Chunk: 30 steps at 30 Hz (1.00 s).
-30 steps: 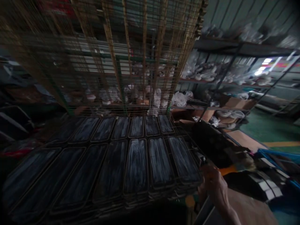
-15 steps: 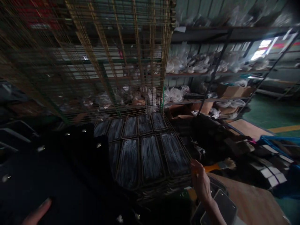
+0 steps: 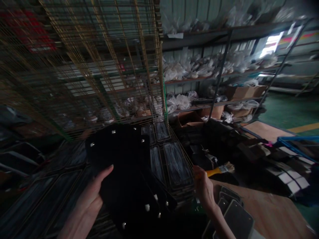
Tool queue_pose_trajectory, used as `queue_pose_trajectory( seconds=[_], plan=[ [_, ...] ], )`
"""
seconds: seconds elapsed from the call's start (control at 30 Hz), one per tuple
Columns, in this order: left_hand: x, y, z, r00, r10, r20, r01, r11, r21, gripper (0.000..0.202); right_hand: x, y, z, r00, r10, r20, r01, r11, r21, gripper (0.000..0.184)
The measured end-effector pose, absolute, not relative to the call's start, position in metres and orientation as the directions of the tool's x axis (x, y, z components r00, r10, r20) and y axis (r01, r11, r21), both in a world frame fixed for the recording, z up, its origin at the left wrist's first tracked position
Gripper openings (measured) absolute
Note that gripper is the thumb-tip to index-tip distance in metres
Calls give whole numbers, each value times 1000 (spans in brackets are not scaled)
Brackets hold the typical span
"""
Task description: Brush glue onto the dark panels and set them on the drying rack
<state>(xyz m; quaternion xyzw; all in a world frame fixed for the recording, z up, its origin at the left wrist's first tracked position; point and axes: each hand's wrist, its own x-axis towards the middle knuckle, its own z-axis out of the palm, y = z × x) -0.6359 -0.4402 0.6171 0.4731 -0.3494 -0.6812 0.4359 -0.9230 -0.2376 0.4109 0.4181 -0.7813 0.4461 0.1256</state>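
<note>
My left hand (image 3: 91,199) grips a floppy black sheet piece with shiny metal studs (image 3: 124,166), its thumb on top and its fingers hidden behind. The black piece covers part of a wire rack's grid of dark rectangular panels (image 3: 177,162), whose faces carry whitish streaks. My right hand (image 3: 203,186) is closed round the yellow handle of a paintbrush (image 3: 219,170), bristles pointing right. Its fingers are at the near right corner of the wire rack, seemingly touching the wire. Whether they also grip the wire I cannot tell.
Gold wire racks (image 3: 107,49) stand raised at the back left. Behind, shelves (image 3: 194,76) hold plastic-bagged goods and cardboard boxes (image 3: 245,92). Right of my right hand, clear-looking containers (image 3: 238,219) stand by a wooden board (image 3: 269,209). A blue metal frame (image 3: 299,146) is further right.
My left hand has come further into view, carrying the black studded piece right and up across the panels. My right hand keeps the brush at the rack's corner. The view has shifted.
</note>
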Motion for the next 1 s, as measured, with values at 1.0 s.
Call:
queue_pose_trajectory(
  seconds=[1.0],
  plan=[
    [-920, -501, 600, -796, -22, 605, 504, 531, 681, 51, -912, -250, 384, -773, -233, 591, -632, 190, -751, 32]
  ],
)
